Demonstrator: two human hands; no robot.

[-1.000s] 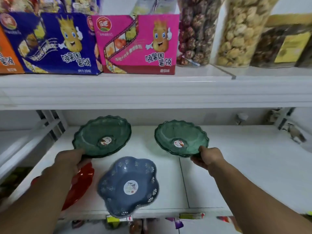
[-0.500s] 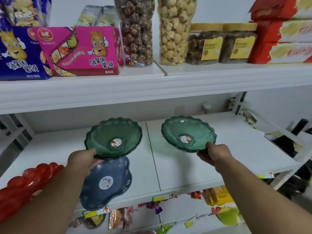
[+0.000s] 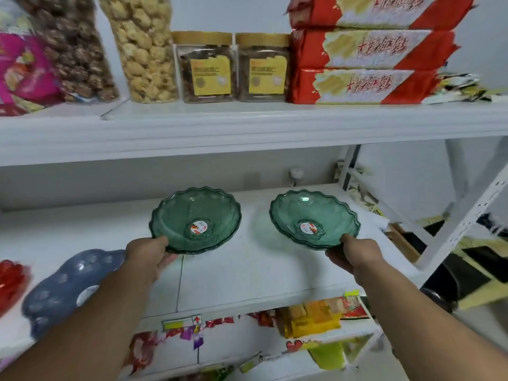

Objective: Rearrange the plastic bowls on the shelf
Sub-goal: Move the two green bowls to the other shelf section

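White shelf [image 3: 247, 273], two green bowls [image 3: 195, 220] [image 3: 314, 219] — two hands [image 3: 147, 254] [image 3: 354, 254]

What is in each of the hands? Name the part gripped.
Left hand: left green bowl, by its near rim. Right hand: right green bowl, near rim.

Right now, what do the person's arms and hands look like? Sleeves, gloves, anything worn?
Both hands are bare: no gloves on the left hand or the right hand. No rings, watch or wristband show. Both forearms are uncovered all the way to the bottom edge of the picture, so no sleeve is in view. No markings or tattoos can be made out; the picture is slightly blurred.
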